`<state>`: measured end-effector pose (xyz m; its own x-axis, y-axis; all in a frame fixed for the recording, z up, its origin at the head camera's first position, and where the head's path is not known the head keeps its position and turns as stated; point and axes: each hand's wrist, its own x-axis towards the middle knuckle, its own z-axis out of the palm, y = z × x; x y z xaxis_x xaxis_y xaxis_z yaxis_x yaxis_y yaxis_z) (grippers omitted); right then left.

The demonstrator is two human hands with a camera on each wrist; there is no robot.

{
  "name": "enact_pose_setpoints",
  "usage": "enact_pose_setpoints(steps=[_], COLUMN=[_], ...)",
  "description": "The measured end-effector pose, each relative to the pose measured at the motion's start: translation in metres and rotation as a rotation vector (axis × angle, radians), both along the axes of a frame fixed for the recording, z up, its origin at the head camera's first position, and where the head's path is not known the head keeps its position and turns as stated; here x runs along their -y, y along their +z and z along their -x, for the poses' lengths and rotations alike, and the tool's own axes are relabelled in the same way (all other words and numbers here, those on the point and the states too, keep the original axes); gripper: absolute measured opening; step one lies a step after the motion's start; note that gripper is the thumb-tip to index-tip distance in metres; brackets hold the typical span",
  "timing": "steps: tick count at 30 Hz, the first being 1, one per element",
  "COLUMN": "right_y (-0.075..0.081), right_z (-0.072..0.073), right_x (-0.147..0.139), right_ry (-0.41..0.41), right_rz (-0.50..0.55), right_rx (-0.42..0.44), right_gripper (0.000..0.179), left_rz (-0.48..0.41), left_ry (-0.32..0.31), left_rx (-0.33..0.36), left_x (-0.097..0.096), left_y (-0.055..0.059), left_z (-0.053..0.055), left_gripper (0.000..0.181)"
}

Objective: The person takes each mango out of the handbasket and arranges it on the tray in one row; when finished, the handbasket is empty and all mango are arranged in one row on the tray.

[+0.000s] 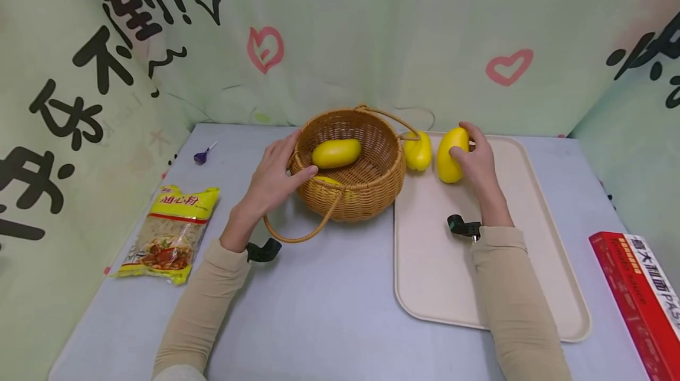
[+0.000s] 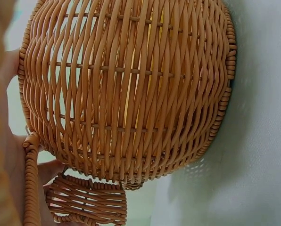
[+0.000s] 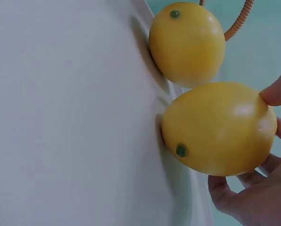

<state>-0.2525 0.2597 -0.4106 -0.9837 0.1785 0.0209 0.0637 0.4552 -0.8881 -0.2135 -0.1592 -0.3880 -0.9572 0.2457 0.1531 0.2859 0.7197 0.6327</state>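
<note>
My left hand (image 1: pixel 278 174) holds the left rim of a round wicker basket (image 1: pixel 366 198), its thumb over the edge. Inside the basket lies a yellow mango (image 1: pixel 337 153), and part of another yellow one shows behind the near rim. In the left wrist view the woven wall of the basket (image 2: pixel 131 89) fills most of the picture. My right hand (image 1: pixel 480 159) grips a yellow mango (image 3: pixel 220 129) between thumb and fingers at the far end of the tray. Just left of it, near the basket, another mango (image 3: pixel 187 44) rests on the tray.
A beige tray (image 1: pixel 441 286) lies under my right forearm. At the left are a bag of pasta (image 1: pixel 172 233) and a small purple-headed object (image 1: pixel 200 157) with a pale stick. A red box (image 1: pixel 637 298) lies at the right edge. A curtain (image 1: pixel 382 44) rises behind the table.
</note>
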Motion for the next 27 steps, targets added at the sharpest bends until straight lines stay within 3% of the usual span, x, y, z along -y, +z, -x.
enact_pose_setpoints(steps=[12,19,27], right_y=[-0.016,-0.015,-0.011], right_z=[0.007,0.008,0.007], right_x=[0.004,0.007,0.003], right_ry=[-0.054,-0.087,-0.112], right_rz=[0.051,0.113,0.063], right_rx=[0.026,0.027,-0.008], right_gripper=[0.057,0.058,0.059], left_rz=[0.001,0.008,0.008], left_ry=[0.003,0.007,0.003], left_rx=[-0.008,-0.006,0.004], left_x=[-0.001,-0.001,-0.002], left_y=[0.001,0.002,0.001], left_z=[-0.002,-0.002,-0.002], left_gripper=[0.086,0.086,0.086])
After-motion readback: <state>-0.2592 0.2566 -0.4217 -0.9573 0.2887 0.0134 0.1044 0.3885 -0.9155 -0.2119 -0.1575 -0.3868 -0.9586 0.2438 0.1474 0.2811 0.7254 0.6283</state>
